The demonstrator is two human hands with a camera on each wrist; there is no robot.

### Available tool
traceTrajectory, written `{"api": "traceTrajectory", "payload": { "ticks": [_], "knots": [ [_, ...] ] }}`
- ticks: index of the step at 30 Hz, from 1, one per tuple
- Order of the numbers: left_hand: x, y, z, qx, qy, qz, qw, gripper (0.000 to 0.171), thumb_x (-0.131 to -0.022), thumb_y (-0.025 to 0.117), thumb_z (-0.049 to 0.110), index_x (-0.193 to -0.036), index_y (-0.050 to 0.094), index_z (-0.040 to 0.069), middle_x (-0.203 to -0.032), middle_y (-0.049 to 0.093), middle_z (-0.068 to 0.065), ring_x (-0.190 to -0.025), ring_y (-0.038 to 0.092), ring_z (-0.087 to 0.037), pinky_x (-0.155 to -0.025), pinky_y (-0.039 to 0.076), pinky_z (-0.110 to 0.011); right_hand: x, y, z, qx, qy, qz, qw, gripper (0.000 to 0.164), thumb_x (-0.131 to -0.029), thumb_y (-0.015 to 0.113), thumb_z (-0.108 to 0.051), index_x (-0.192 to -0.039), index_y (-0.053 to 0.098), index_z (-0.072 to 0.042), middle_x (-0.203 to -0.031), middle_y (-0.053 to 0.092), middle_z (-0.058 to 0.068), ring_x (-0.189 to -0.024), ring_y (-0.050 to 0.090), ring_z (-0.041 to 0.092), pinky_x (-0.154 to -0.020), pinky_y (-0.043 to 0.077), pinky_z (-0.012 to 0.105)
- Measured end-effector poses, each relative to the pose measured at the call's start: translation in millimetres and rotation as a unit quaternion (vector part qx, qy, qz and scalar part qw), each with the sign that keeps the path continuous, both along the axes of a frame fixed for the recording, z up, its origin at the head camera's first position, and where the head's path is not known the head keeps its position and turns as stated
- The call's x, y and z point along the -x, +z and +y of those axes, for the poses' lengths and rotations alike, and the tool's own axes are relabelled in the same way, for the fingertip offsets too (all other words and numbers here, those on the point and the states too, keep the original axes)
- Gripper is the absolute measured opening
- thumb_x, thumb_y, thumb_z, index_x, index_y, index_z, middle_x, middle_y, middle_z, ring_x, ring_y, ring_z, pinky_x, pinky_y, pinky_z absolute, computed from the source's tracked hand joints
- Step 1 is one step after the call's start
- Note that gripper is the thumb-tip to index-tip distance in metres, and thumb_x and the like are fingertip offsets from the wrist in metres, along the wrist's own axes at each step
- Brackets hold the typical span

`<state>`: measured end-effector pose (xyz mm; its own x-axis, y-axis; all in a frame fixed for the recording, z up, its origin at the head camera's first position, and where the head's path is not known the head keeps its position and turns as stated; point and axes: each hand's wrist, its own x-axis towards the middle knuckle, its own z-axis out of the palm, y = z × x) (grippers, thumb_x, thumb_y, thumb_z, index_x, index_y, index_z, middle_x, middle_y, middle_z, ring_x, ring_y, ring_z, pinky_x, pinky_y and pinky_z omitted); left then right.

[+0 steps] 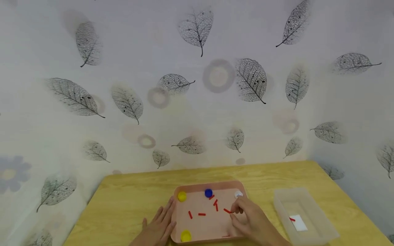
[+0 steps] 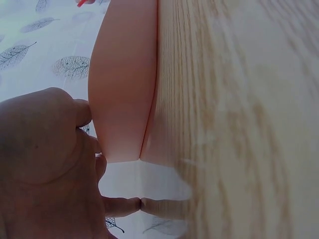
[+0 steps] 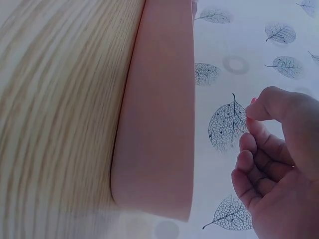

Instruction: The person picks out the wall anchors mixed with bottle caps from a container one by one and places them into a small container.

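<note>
A shallow pink tray [image 1: 209, 227] lies on the table with several short red sticks [image 1: 201, 214] scattered in it. My right hand [image 1: 250, 218] is above the tray's right half, pinching one red stick [image 1: 227, 210] between thumb and index finger. In the right wrist view only a bit of that red stick [image 3: 252, 101] shows at the fingertips. My left hand [image 1: 157, 228] lies at the tray's left side, fingers extended and touching its wall. The left wrist view shows this hand [image 2: 50, 159] beside the pink wall [image 2: 124, 84].
Inside the tray sit two yellow round caps [image 1: 182, 196], a blue cap [image 1: 208, 193] and a white one [image 1: 238, 194]. To the right stands a translucent bin [image 1: 320, 229] holding a white card [image 1: 298, 222] and a red stick [image 1: 292, 219]. A leaf-patterned wall rises behind the wooden table [image 1: 135, 186].
</note>
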<state>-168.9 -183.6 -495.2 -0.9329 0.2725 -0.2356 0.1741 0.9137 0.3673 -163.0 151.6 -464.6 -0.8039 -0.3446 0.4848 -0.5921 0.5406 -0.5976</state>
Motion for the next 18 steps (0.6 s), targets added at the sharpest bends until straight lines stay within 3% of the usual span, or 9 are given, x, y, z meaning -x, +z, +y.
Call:
{"api": "traceTrajectory", "payload": {
  "ticks": [8, 12, 18],
  "knots": [
    [-2.3, -0.2, -2, -0.016, -0.003, 0.012, 0.9998, 0.066, -0.095, 0.016, 0.065, -0.153, 0.005, 0.035, -0.159, 0.008, 0.009, -0.139, 0.023, -0.037, -0.084, 0.006, -0.085, -8.8, 2.8, 16, -0.011, -0.03, 0.0, 0.999, 0.036, -0.077, 0.074, -0.003, -0.086, 0.051, -0.029, -0.081, 0.048, -0.018, -0.073, 0.048, 0.002, -0.061, 0.046, 0.02],
    [-1.4, -1.7, -3, -0.017, -0.015, 0.023, 0.9995, 0.065, -0.097, 0.017, 0.062, -0.153, 0.005, 0.031, -0.159, 0.008, 0.007, -0.138, 0.024, -0.038, -0.083, 0.007, -0.085, -11.7, 4.4, 28, -0.009, -0.032, 0.036, 0.999, 0.039, -0.074, 0.077, 0.0, -0.087, 0.052, -0.028, -0.08, 0.047, -0.018, -0.072, 0.048, 0.002, -0.061, 0.045, 0.02],
    [-0.6, -3.0, -3, -0.021, -0.023, 0.028, 0.9991, 0.065, -0.098, 0.017, 0.059, -0.154, 0.005, 0.028, -0.159, 0.008, 0.005, -0.138, 0.025, -0.039, -0.082, 0.008, -0.085, -17.8, 11.2, 47, -0.023, -0.079, 0.038, 0.996, 0.044, -0.069, 0.079, 0.002, -0.086, 0.053, -0.029, -0.081, 0.047, -0.02, -0.072, 0.045, -0.002, -0.061, 0.044, 0.019]
  ]
}}
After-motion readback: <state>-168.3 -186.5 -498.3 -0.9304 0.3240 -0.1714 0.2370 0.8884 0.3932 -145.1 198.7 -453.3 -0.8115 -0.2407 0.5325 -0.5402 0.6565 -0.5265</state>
